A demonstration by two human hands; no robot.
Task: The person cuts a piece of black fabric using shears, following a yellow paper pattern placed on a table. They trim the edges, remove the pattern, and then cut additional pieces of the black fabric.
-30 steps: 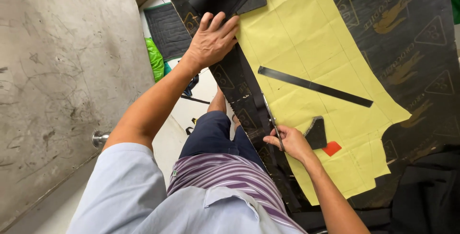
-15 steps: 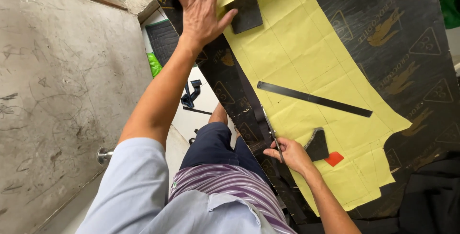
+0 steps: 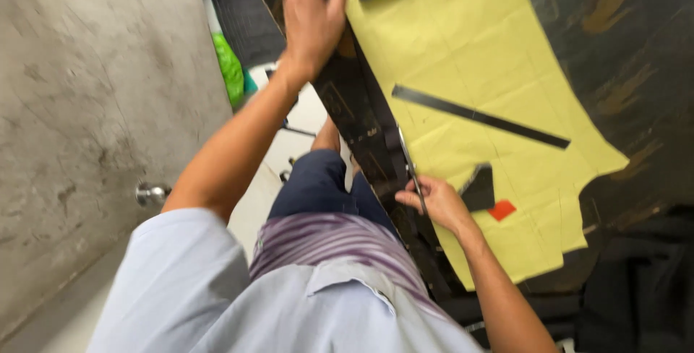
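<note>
Partway along: right hand (image 3: 441,205) closed on scissors (image 3: 410,169) at yellow pattern paper (image 3: 470,57) edge, left hand (image 3: 312,17) flat, open, pressing dark fabric (image 3: 361,122); most uncut

Left hand (image 3: 312,17) on yellow pattern paper (image 3: 477,71), right hand (image 3: 439,203) gripping scissors (image 3: 409,165)

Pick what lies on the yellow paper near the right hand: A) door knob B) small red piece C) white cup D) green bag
B: a small red piece sits on the yellow paper just beside the right hand.
</note>
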